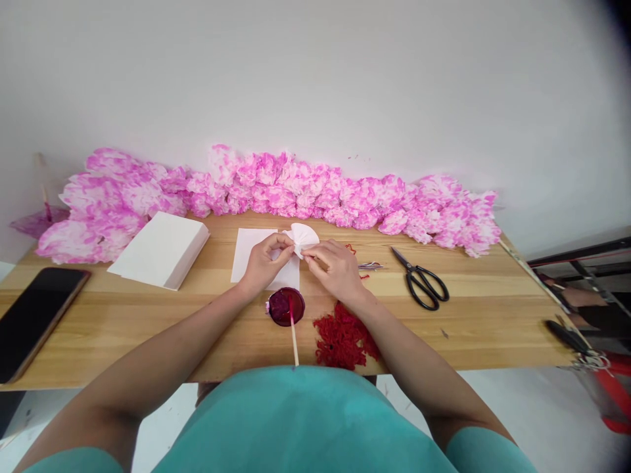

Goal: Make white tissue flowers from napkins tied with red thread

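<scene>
- Two grips on the white paper fan [304, 235], above the sheet [243, 255] on the counter [483, 299]: left grip [267, 261] pinching its gathered base, right grip [336, 268] pinching its lower edge.
- Thin paper; uneven pull could tear it or loosen the folds.
- Dye dish [277, 316] sits between forearms, stick [294, 340] jutting toward the shirt [296, 420]. Sleeve or belly knock could tip it, staining the sheet.
- Red yarn [340, 341] near right forearm; could snag.
- Pink flowers [300, 190] block the back; scissors [426, 286] right.
</scene>
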Demonstrator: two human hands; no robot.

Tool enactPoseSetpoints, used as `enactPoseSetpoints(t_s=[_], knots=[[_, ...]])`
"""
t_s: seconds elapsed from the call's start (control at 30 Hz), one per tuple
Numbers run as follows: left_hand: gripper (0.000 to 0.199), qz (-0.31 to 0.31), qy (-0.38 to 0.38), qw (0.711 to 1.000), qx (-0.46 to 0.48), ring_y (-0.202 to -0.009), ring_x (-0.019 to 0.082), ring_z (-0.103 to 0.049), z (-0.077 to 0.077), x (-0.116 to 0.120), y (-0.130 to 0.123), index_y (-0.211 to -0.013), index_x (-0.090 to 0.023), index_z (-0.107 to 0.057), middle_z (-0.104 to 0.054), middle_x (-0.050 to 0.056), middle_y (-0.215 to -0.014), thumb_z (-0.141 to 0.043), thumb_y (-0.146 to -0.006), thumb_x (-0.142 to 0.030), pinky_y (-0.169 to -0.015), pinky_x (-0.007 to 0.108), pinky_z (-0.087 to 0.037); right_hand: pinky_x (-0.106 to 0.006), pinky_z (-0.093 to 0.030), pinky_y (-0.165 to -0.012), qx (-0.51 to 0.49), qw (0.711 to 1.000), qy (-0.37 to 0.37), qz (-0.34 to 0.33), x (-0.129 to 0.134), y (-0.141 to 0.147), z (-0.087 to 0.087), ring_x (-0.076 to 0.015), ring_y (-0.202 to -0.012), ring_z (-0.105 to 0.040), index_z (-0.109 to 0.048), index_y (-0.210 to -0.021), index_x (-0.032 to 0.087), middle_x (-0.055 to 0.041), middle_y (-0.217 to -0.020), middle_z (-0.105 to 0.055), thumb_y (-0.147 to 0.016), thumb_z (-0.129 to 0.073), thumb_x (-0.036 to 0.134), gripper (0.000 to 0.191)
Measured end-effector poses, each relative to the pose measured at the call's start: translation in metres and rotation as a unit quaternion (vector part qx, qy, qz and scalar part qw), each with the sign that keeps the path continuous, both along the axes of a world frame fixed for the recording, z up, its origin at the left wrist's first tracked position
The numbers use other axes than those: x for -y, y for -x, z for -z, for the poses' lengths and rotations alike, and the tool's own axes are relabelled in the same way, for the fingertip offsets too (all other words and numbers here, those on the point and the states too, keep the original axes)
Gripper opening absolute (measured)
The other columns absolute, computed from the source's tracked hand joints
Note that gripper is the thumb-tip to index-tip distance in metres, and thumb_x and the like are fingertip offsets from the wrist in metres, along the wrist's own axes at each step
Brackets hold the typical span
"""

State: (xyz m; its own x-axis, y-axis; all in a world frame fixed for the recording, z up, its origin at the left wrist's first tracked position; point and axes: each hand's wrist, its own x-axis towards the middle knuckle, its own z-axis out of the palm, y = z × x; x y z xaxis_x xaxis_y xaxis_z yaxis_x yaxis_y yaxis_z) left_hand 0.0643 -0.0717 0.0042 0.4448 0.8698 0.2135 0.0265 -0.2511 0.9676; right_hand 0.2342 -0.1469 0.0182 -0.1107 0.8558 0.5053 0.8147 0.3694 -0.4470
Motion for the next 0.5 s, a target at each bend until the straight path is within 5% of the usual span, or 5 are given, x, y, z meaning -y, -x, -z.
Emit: enactPoseSetpoints(t_s=[0.5], knots=[[0.013, 0.005, 0.019, 1.000, 0.019, -0.076, 0.014, -0.063, 0.0029, -0.0001, 0.0007, -0.085, -0.017, -0.058, -0.064, 0.002, -0.081, -0.062, -0.082, -0.029, -0.077, 0.026, -0.048, -0.032, -0.047, -0.077, -0.090, 0.995, 0.037, 0.021, -0.0011, 0.0011, -0.0059, -0.0175, -0.080, -0.064, -0.069, -0.085, 0.022, -0.0021, -0.084, -0.072, -0.086, -0.059, 0.019, 0.010]])
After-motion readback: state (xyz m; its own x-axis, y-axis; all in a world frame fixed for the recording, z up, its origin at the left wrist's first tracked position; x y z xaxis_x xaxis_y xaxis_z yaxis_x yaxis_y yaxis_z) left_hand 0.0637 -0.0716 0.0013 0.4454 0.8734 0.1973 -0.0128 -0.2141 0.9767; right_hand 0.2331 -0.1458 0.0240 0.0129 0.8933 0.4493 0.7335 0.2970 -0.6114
